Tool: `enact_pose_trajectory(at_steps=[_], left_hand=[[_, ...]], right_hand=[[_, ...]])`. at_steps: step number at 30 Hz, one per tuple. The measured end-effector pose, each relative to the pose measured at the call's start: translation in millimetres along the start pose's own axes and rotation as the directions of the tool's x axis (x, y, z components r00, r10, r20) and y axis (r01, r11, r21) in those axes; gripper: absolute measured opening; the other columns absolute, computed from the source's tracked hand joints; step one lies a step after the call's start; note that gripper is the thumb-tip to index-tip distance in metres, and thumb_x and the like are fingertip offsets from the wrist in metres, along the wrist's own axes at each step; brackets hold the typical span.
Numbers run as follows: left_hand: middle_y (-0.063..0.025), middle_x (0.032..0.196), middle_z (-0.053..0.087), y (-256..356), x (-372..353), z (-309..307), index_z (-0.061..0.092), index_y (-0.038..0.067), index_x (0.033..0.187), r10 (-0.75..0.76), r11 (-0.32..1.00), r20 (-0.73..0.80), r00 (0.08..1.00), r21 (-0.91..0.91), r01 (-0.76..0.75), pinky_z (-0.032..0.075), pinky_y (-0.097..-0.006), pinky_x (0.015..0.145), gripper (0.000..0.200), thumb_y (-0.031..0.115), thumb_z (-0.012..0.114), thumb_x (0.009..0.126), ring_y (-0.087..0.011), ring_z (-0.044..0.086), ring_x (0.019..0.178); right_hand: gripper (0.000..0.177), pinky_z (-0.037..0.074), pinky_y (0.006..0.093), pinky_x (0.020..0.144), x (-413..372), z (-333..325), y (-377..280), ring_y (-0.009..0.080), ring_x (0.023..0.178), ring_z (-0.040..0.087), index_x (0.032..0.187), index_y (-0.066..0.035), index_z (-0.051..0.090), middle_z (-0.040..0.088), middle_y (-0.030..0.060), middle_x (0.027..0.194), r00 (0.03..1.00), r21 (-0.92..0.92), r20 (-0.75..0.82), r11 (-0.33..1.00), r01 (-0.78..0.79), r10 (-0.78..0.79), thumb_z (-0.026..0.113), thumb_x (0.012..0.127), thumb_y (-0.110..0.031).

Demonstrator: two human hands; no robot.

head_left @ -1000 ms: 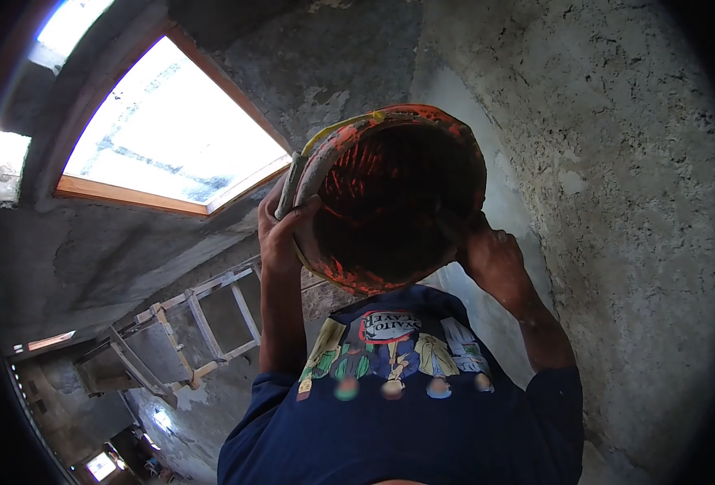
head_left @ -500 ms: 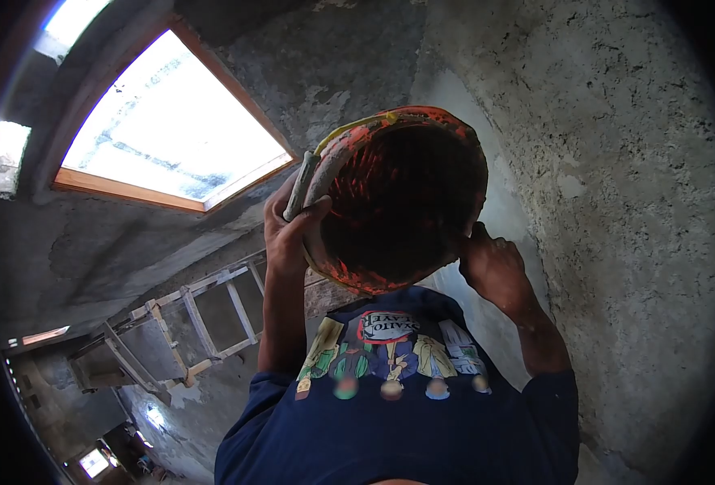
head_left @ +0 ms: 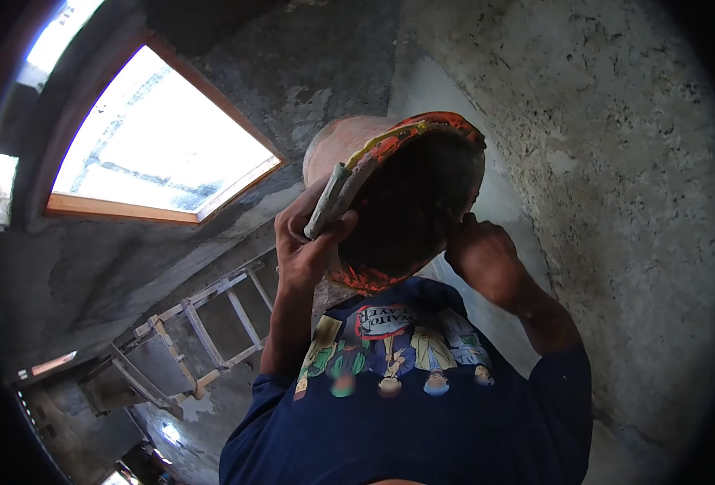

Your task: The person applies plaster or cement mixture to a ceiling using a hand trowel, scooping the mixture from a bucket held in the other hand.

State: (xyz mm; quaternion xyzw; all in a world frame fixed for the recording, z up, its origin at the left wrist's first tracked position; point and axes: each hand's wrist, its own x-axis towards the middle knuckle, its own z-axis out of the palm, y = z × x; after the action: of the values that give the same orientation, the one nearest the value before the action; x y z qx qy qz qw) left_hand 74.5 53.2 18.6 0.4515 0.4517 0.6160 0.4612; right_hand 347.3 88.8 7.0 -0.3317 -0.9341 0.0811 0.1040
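Observation:
A worn bucket is held up and tilted in front of my chest, its dark mouth facing me. Orange-red shows through the grey crust on its rim. My left hand grips the bucket's left edge together with its grey tube handle; a yellow strip runs along the rim from there. Closed at the lower right of the mouth is my right hand, its fingertips partly hidden at the rim. Whether it holds a tool or the rim itself I cannot make out. The bucket's inside is too dark to read.
A rough cement wall rises on the right. At the upper left is a bright wood-framed window. A wooden ladder-like frame stands at the lower left. My dark blue T-shirt fills the bottom middle.
The bucket has turned so more of its outer side shows and its mouth looks narrower. My left hand has shifted slightly right and down; my right hand has stayed near the rim.

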Motion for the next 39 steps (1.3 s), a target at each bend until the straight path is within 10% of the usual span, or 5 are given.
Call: enact_pose_trajectory(at_steps=[6,11,13,15,39], left_hand=[[-0.0083,0.101,0.067,-1.5,-0.7,-7.8,0.057,-0.006,0.121,0.003,1.000,0.109,0.994,-0.021,-0.001,0.043,-0.0261,0.087,0.052,0.003,0.069,0.072,-0.0136,0.060,0.094],[-0.0102,0.097,0.067,-5.2,-0.2,-13.2,0.058,-0.009,0.117,-0.026,0.999,0.098,0.995,-0.023,0.028,0.044,-0.0255,0.083,0.055,0.010,0.067,0.066,-0.0143,0.061,0.089],[-0.0090,0.095,0.066,-13.2,0.4,-18.3,0.058,-0.010,0.116,-0.006,1.000,0.154,0.988,-0.020,0.009,0.043,-0.0243,0.079,0.057,0.011,0.065,0.064,-0.0133,0.060,0.085],[-0.0062,0.091,0.064,-10.8,-0.4,-13.4,0.059,-0.011,0.114,-0.011,1.000,0.096,0.995,-0.004,0.011,0.042,-0.0227,0.072,0.057,0.012,0.064,0.062,-0.0114,0.057,0.077],[-0.0110,0.083,0.059,47.5,18.3,-17.8,0.060,-0.013,0.099,0.271,0.936,-0.079,0.959,0.255,-0.243,0.041,-0.0273,0.071,0.053,0.012,0.061,0.052,-0.0155,0.054,0.076]], right_hand=[[0.044,0.051,0.0379,0.071,18.2,40.6,71.4,0.0289,0.079,0.062,0.121,-0.008,0.055,0.062,0.0181,0.088,0.948,0.193,0.041,0.933,0.304,-0.317,0.062,0.079,-0.019],[0.039,0.053,0.0334,0.051,50.6,-23.0,42.1,0.0224,0.062,0.062,0.120,-0.005,0.052,0.059,0.0126,0.073,0.503,0.271,0.838,0.639,-0.719,0.211,0.052,0.092,-0.032],[0.048,0.049,0.0311,0.041,43.9,-5.9,47.3,0.0209,0.054,0.059,0.113,0.001,0.053,0.055,0.0106,0.067,0.876,0.526,0.332,0.839,0.136,-0.350,0.047,0.095,-0.043],[0.047,0.048,0.0276,0.041,41.8,-22.7,43.1,0.0156,0.051,0.056,0.110,-0.008,0.061,0.053,0.0048,0.065,0.467,0.288,0.851,0.527,-0.799,0.242,0.055,0.090,-0.049],[0.039,0.032,0.0220,0.037,41.0,50.3,19.1,0.0056,0.046,0.041,0.094,-0.011,0.061,0.047,-0.0029,0.067,0.746,0.746,0.665,0.016,-0.666,0.026,0.053,0.092,-0.049]])
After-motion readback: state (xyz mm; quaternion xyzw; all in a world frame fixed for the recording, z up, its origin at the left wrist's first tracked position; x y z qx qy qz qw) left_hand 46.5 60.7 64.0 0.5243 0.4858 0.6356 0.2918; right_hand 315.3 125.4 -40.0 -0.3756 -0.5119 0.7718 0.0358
